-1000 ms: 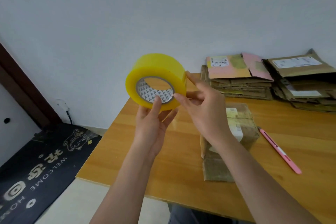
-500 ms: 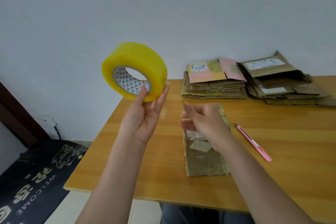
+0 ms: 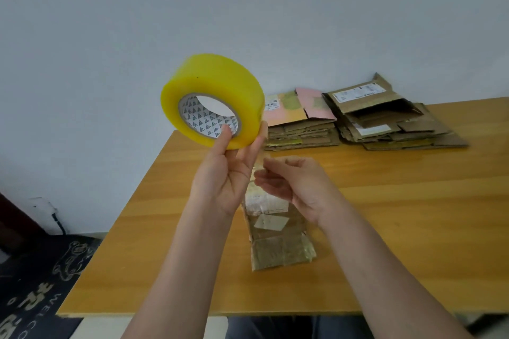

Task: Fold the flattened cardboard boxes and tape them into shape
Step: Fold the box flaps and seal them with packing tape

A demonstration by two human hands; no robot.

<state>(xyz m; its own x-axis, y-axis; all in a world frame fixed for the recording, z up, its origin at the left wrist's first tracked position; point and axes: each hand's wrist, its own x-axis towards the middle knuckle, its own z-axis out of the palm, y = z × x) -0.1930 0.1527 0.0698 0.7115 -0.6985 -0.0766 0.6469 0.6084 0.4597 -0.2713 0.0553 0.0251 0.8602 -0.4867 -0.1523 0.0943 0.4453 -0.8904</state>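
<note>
Two cardboard stacks (image 3: 358,121) on wooden table (image 3: 413,215) (white wall); left fingers (image 3: 224,135) grip tape roll (image 3: 212,99).

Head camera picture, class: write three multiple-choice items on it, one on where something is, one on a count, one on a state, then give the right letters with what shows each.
1. Where is the roll of yellow tape?
A. lying on the table
B. held up in the left hand
C. on a cardboard stack

2. How many stacks of flattened cardboard stand at the table's far edge?
A. two
B. four
C. none

3. What is the right hand doing?
A. gripping the roll
B. lying flat on the table
C. pinching a strip pulled from the roll

Key: 1 B, the left hand grips it above the table. 2 A, two piles lie side by side. 3 C, the right hand pinches a clear strip.
</note>
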